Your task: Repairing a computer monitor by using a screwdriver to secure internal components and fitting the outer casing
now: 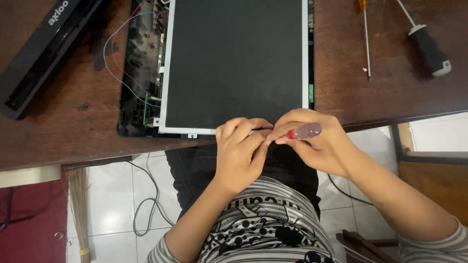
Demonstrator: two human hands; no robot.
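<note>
A bare laptop screen panel [234,63] with a silver metal frame lies in its black back cover [136,73] on a dark wooden table [73,136]. Both hands meet at the panel's near edge. My right hand [317,143] grips a small screwdriver with a clear reddish handle [304,131], its tip pointing left and hidden by fingers. My left hand [241,151] has its fingers curled by the tip, pinching something too small to make out.
A black plastic bezel strip [44,48] lies at the far left. Red and white wires [114,53] loop beside the cover. A thin screwdriver [365,39] and a black-handled one [429,48] lie at the right. Cables trail on the white tile floor [146,204].
</note>
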